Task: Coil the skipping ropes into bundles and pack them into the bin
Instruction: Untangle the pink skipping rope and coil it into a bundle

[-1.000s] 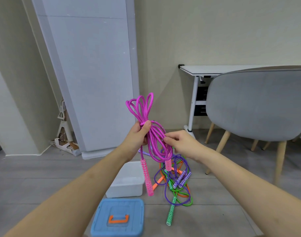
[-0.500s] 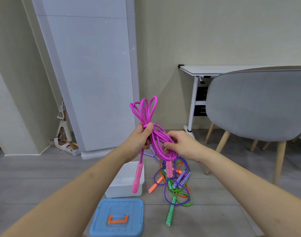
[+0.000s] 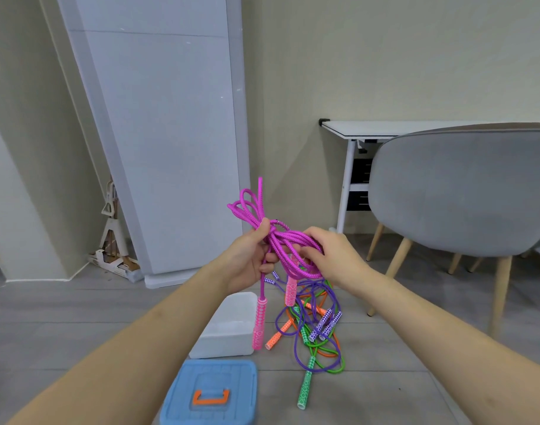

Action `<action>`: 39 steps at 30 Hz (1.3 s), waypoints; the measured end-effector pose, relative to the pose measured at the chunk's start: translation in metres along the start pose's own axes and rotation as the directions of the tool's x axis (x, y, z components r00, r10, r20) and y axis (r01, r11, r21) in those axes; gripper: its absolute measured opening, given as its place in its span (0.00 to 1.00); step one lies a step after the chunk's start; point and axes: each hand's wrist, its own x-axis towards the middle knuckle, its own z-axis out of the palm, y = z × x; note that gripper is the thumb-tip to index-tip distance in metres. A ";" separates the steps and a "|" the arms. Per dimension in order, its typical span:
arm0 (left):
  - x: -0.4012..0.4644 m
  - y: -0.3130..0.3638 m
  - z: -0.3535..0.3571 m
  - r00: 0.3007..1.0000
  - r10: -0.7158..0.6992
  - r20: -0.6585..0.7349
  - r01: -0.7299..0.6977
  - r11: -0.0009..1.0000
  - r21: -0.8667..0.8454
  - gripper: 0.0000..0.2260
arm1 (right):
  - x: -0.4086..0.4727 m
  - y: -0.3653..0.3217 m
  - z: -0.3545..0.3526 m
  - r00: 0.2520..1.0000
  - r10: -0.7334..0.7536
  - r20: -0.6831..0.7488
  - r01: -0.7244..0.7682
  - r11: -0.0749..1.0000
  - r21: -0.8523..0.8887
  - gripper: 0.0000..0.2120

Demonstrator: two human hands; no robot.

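A pink skipping rope (image 3: 281,240), folded into several loops, is held in the air between both hands. My left hand (image 3: 247,256) grips the bundle near its middle, loops sticking up above the thumb. My right hand (image 3: 330,253) holds the lower loops from the right. Two pink handles (image 3: 259,323) hang down below the hands. On the floor beneath lies a tangle of purple, orange and green ropes (image 3: 314,326). A white open bin (image 3: 229,326) stands on the floor left of that tangle.
A blue lid (image 3: 210,394) with an orange handle lies on the floor in front of the bin. A grey chair (image 3: 465,191) with wooden legs stands to the right, a white desk (image 3: 385,130) behind it. A tall white panel leans against the wall at left.
The loops have tilted and tightened as my right hand wound rope around the bundle. One handle has risen closer to my left hand; the view shifted slightly.
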 end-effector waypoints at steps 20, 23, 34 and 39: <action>0.018 -0.008 0.011 0.967 0.223 -0.125 -0.192 0.956 0.223 0.10 | 0.011 -0.024 -0.011 0.874 0.387 0.294 -0.272 -0.113 0.956 0.10; 0.019 -0.002 0.020 0.956 0.262 -0.131 -0.235 0.953 0.191 0.10 | 0.012 -0.028 -0.010 0.886 0.365 0.286 -0.287 -0.051 0.956 0.10; 0.015 0.000 0.027 0.941 0.310 -0.133 -0.295 0.947 0.125 0.10 | -0.004 0.021 0.005 0.906 0.422 0.041 -0.389 0.787 0.478 0.11; 0.013 0.001 0.033 0.937 0.331 -0.110 -0.302 0.928 0.219 0.12 | -0.013 0.025 0.018 0.952 0.253 0.172 -0.296 0.904 0.308 0.20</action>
